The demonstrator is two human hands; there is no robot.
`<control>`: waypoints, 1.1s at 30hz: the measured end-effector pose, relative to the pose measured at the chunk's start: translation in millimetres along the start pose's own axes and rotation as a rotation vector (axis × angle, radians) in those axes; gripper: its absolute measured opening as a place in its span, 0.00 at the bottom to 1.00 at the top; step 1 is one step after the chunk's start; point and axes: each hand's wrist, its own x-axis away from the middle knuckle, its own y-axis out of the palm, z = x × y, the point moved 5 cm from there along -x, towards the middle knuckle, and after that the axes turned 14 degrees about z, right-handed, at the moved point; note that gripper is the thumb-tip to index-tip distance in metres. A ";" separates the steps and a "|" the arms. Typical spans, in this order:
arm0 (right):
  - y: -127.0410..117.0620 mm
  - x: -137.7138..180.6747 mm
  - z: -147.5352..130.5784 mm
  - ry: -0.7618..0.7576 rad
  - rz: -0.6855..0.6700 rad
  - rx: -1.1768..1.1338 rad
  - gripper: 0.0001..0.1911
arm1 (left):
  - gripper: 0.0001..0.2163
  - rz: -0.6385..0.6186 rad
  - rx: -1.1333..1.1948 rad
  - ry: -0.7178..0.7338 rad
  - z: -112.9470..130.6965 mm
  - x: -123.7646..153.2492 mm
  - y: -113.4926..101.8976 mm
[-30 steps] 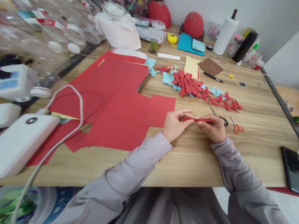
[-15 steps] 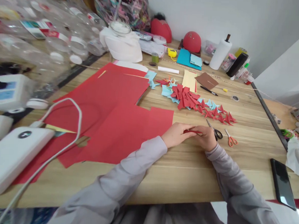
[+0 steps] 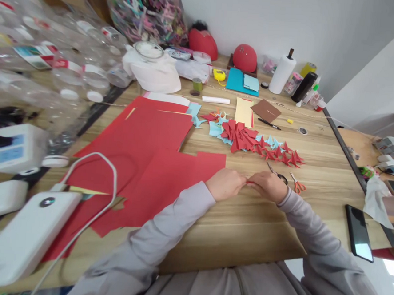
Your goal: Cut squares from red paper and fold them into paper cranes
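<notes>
Between my two hands is a small piece of folded red paper (image 3: 249,182), mostly covered by my fingers. My left hand (image 3: 226,185) is closed on its left end, beside the edge of the large red paper sheets (image 3: 168,177). My right hand (image 3: 268,186) pinches the other end. Just beyond the right hand lie black-handled scissors (image 3: 282,178), partly hidden, and orange-handled scissors (image 3: 299,186). Farther back is a pile of folded red paper pieces (image 3: 239,136), with light blue ones (image 3: 216,130) among them and pointed red shapes trailing to the right.
A white power bank (image 3: 24,235) with a looping cable (image 3: 114,182) is at the left, near many plastic bottles (image 3: 68,73). A black phone (image 3: 358,233) lies at the right edge. Yellow paper (image 3: 244,112), brown paper (image 3: 265,110) and a pen (image 3: 269,124) lie at the back.
My hands have closed in around the red paper, so less of it shows. The left fingers, stretched over it before, are now curled. The whole view has shifted slightly.
</notes>
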 end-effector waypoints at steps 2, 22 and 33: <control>2.3 1.2 -8.0 -0.070 -0.054 0.088 0.15 | 0.14 -0.074 -0.058 0.058 5.5 0.5 -4.1; -4.5 22.8 -35.9 -0.132 0.095 0.193 0.15 | 0.12 0.035 -0.200 0.225 31.6 21.2 -18.7; -0.4 35.1 -56.2 -0.229 0.233 0.277 0.19 | 0.08 0.007 -0.153 0.248 57.6 27.2 -15.6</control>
